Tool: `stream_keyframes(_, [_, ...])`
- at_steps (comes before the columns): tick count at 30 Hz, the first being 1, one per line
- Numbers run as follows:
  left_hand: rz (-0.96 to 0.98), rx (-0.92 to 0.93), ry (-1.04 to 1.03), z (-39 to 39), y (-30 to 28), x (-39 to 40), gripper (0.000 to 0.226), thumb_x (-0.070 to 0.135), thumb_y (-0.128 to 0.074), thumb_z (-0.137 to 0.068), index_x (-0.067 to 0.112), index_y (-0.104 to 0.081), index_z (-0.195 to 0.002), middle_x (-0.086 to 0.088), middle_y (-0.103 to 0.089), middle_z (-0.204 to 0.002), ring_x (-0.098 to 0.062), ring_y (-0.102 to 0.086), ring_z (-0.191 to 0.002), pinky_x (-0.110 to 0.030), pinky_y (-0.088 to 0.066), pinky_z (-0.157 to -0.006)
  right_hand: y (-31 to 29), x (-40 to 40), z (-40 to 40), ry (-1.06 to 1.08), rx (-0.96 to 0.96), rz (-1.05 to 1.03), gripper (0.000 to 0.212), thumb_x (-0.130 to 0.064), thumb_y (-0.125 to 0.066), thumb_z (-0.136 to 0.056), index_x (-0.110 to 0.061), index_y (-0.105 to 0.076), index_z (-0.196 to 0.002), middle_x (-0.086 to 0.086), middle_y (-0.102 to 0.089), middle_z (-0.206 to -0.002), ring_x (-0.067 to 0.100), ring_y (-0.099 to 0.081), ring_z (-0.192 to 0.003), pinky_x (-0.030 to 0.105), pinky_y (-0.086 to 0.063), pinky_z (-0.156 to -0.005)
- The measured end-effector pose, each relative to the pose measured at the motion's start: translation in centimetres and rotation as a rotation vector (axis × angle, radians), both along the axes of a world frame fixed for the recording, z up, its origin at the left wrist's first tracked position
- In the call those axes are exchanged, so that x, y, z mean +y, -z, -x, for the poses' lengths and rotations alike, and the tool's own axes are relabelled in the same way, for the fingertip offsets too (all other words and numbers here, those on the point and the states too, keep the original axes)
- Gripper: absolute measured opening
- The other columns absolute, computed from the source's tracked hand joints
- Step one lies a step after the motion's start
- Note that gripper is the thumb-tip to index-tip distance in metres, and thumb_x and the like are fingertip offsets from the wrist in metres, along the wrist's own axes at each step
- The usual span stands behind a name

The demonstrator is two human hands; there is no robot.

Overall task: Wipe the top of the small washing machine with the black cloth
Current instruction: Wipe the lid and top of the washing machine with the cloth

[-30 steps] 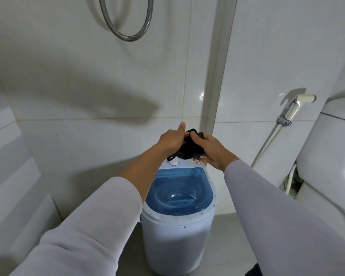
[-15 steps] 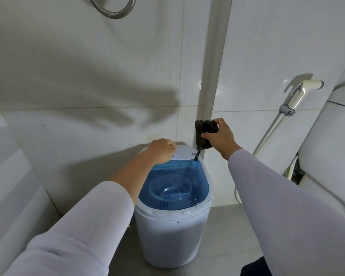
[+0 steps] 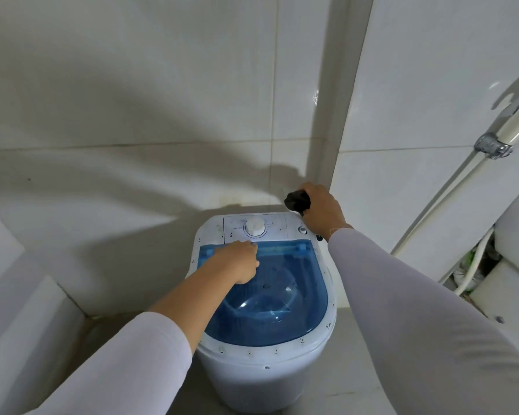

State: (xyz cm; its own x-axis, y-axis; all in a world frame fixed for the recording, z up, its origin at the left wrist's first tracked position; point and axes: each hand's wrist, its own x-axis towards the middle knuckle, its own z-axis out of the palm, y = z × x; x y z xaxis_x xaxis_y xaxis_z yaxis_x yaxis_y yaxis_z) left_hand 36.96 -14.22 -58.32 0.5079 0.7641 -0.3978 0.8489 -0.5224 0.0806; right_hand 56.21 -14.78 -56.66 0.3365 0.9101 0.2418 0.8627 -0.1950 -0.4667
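Observation:
A small white washing machine stands on the floor in the middle, with a clear blue lid and a white control panel with a round dial at its back. My right hand is at the machine's back right corner, closed around the bunched black cloth, which hangs just above and behind that corner. My left hand rests on the back left of the blue lid with fingers curled in, nothing visible in it. Small dark specks dot the lid and rim.
White tiled walls rise right behind the machine, with a corner pillar behind the cloth. A bidet sprayer and its hose hang on the right wall beside a white toilet. A low tiled ledge runs along the left.
Both hands held the cloth together above the panel; now only the right hand holds it, moved to the back right corner. The left hand dropped onto the blue lid. The view has moved closer.

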Motion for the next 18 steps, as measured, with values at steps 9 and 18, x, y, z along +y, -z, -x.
stream_keyframes(9, [0.008,0.042,0.049,0.0,0.0,0.2,0.057,0.021,-0.031,-0.102,0.009,-0.006,-0.152,-0.006,-0.008,-0.161,-0.029,-0.017,-0.146,-0.046,-0.02,-0.118,2.5,1.7,0.0,-0.183,0.342,0.173,0.044,-0.02,-0.06,-0.083,-0.017,-0.049,-0.126,0.011,-0.055,-0.128,0.032,-0.051,-0.12,0.036,-0.04,-0.097])
stream_keyframes(18, [0.004,0.042,0.003,-0.4,0.4,-0.3,0.058,0.028,-0.031,-0.102,0.01,-0.007,-0.152,-0.006,-0.012,-0.16,-0.028,-0.017,-0.146,-0.05,-0.023,-0.116,3.0,1.4,-0.1,-0.215,0.173,0.234,0.05,-0.04,-0.05,-0.09,-0.023,-0.04,-0.136,0.009,-0.049,-0.134,0.029,-0.042,-0.126,0.039,-0.035,-0.104])
